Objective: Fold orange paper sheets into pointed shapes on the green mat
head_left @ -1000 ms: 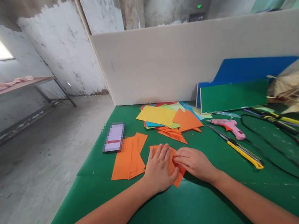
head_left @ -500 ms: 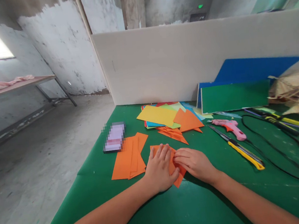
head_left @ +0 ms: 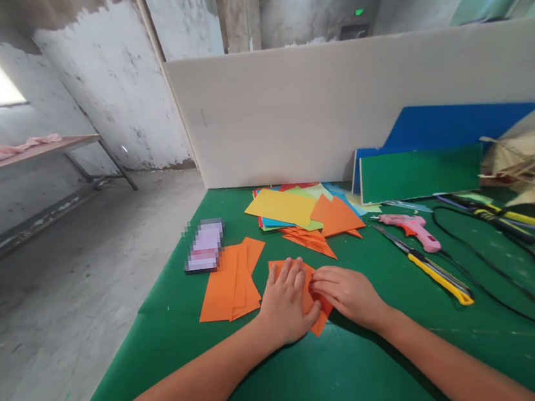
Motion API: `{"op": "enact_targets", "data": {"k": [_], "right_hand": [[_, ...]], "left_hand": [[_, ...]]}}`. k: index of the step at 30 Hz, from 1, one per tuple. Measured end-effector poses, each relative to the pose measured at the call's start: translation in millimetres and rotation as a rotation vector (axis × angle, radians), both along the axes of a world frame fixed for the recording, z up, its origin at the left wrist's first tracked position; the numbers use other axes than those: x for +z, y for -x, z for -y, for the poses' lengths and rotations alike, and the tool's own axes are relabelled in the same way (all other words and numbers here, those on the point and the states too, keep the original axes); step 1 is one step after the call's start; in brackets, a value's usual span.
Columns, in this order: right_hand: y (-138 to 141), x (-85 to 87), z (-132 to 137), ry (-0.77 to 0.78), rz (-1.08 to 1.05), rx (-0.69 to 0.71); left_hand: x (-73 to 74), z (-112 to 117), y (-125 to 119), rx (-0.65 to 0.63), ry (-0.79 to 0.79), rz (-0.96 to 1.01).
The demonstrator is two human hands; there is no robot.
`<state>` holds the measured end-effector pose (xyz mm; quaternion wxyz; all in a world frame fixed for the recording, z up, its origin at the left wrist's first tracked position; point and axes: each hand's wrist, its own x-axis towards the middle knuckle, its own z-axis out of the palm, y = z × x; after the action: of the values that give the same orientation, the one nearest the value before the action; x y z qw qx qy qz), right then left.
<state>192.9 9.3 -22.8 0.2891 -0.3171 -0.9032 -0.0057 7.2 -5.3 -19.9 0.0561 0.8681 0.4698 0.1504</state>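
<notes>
A sheet of orange paper (head_left: 310, 299) lies on the green tabletop under both hands, one corner pointing toward me. My left hand (head_left: 287, 305) rests flat on it with the fingers stretched out, pressing it down. At the sheet's right side, the bent fingers of my right hand (head_left: 352, 294) close together on a folded edge; the fingertips partly cover it. Left of my hands, several orange sheets (head_left: 217, 291) overlap. Just beyond the hands lie folded orange pieces (head_left: 309, 241) and a larger orange sheet (head_left: 338, 216).
Coloured paper (head_left: 280, 206) is stacked at the back, near a phone (head_left: 205, 246) with a blurred screen. On the right are a utility knife (head_left: 435, 274), a pink glue gun (head_left: 412, 228) with its black cord, and a green board (head_left: 420, 172). A white panel (head_left: 286, 113) stands behind.
</notes>
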Motion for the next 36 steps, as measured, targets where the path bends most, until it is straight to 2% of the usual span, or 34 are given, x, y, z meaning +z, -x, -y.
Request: {"op": "enact_targets", "data": {"k": [16,27,36], "right_hand": [[0.0,-0.2,0.9,0.047,0.015,-0.020],[1.0,1.1,0.8,0.057,0.025,-0.038],[1.1,0.9,0.4,0.052,0.014,-0.045]], "left_hand": [[-0.9,1.7,-1.6,0.018,-0.032,0.005],[3.8,2.2,-0.9,0.013,0.030,-0.001],[3.9,2.5,-0.7,0.004,-0.031,0.037]]}}
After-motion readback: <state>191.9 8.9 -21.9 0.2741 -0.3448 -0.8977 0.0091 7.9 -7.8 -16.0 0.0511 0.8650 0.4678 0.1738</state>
